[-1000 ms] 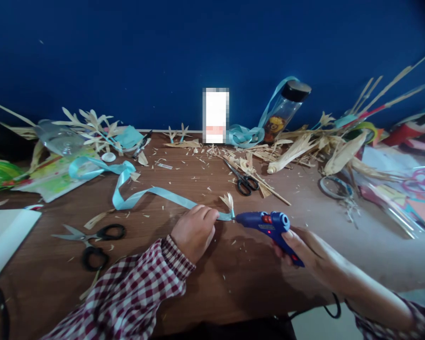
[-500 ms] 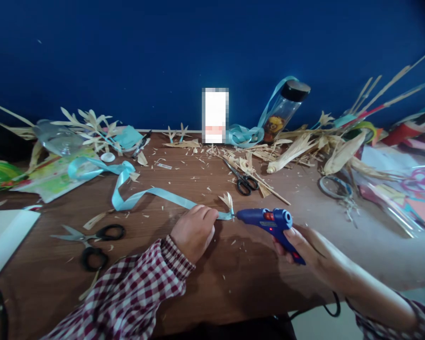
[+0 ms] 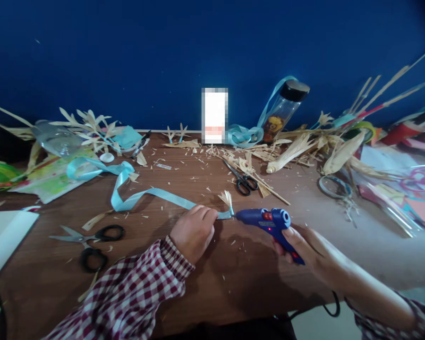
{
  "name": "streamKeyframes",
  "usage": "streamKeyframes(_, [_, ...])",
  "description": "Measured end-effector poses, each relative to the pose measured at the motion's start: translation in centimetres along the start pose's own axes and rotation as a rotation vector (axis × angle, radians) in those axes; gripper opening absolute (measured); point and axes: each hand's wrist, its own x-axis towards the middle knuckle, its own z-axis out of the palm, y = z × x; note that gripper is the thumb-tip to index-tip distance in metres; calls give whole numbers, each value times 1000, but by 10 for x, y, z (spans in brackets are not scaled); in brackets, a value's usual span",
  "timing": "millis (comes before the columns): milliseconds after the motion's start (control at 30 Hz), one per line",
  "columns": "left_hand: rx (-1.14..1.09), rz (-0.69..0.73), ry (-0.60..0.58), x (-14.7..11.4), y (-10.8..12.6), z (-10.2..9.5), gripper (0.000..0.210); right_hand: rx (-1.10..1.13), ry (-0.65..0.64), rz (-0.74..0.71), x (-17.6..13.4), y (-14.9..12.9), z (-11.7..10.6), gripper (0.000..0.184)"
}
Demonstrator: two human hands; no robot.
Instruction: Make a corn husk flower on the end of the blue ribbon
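My left hand [image 3: 194,232] is closed on a light blue ribbon [image 3: 168,195], which trails off to the left across the table. Its short end, past my fingers, meets the base of a small pale corn-husk flower [image 3: 226,197]. In my right hand [image 3: 299,245] is a blue hot glue gun [image 3: 265,219], my fingers wrapped round its handle. A small red light glows on its side. The nozzle points left, at or very near the ribbon by the flower's base; whether it touches I cannot tell.
Black-handled scissors lie open [image 3: 88,241] at the left, and another pair of scissors [image 3: 246,183] lies beyond the glue gun. Along the back are a bottle with a black lid [image 3: 286,108], dried husks [image 3: 293,151] and several scraps. A bright pixelated rectangle [image 3: 214,115] stands by the blue wall.
Almost nothing differs. The husk flower has turned slightly at the ribbon's end, while both hands and the glue gun keep nearly the same place.
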Motion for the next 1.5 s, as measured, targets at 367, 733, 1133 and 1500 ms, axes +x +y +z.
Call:
streamKeyframes(367, [-13, 52, 97, 1, -1, 2, 19, -16, 265, -46, -12, 25, -24, 40])
streamKeyframes(733, [17, 79, 194, 3, 0, 2, 17, -825, 1059, 302, 7, 99, -98, 43])
streamKeyframes(1133, [38, 79, 202, 3, -1, 3, 18, -960, 909, 455, 15, 99, -104, 43])
streamKeyframes(1500, [27, 42, 247, 1, -3, 9, 23, -483, 371, -262, 44, -3, -24, 19])
